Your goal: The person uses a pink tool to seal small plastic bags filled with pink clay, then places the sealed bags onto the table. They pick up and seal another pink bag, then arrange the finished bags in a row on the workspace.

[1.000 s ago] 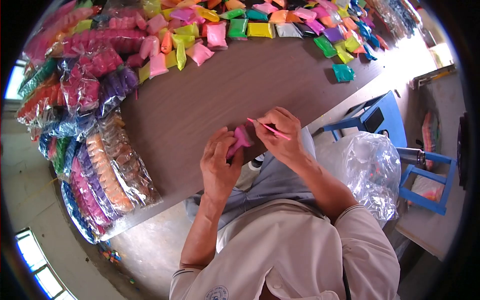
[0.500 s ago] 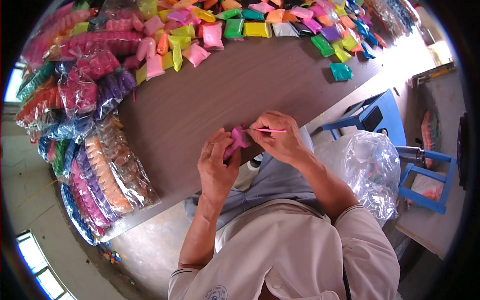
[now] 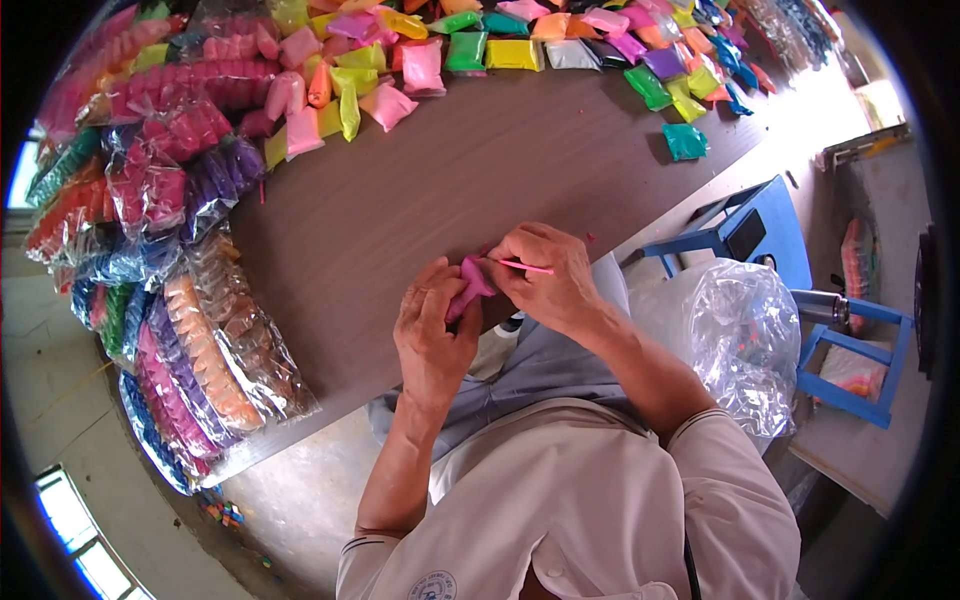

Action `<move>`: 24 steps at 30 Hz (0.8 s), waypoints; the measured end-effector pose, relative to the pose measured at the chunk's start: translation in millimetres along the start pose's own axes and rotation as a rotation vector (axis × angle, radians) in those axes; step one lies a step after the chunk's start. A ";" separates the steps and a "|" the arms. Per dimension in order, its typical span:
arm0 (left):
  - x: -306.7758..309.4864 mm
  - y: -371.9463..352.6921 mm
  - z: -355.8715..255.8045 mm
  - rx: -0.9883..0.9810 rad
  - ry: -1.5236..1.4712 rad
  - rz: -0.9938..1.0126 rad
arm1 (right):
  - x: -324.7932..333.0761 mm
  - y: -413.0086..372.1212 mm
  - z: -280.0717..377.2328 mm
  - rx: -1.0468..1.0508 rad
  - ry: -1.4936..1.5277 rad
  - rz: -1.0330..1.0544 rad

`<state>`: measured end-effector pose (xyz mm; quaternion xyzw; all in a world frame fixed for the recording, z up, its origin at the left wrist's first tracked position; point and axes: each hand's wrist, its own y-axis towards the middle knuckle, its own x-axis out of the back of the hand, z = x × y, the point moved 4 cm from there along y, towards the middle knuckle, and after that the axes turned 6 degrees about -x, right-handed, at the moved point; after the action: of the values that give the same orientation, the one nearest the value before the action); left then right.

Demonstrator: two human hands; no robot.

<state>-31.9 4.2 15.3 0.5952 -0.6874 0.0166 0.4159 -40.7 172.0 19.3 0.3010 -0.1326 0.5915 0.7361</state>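
the person's left hand is closed around a small magenta pouch; the fingers curl over its lower part and the upper part stands out above the thumb. the right hand has its fingertips pinched together on a thin pink stick. the stick lies almost level, and its left end touches the top of the pouch. both hands meet near the middle of the view, just over the near edge of the brown table.

at 12 o'clock from the hands, along the far side of the table, lie many loose small packets in pink, yellow, green, orange and purple. one teal packet lies apart from them at 2 o'clock. from 9 to 11 o'clock, large clear bags filled with coloured packets are piled on the table's left end. at 3 o'clock, beside the person's right arm, stands a clear plastic sack, with a blue stool just behind it.
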 end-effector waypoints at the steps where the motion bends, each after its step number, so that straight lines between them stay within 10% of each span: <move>1: -0.3 -0.1 0.1 -0.009 0.007 -0.001 | -1.5 -0.2 -0.5 0.009 -0.035 -0.016; 15: -0.3 -1.6 -0.7 0.002 -0.004 -0.008 | -3.2 -4.3 3.1 0.098 -0.130 -0.262; 24: 0.3 -0.8 -1.4 0.003 -0.011 0.000 | 13.8 -1.8 -5.9 -0.024 0.048 -0.005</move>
<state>-30.5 4.5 16.1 0.5959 -0.6896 0.0143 0.4112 -36.3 186.2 21.7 0.2783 -0.1212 0.5950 0.7442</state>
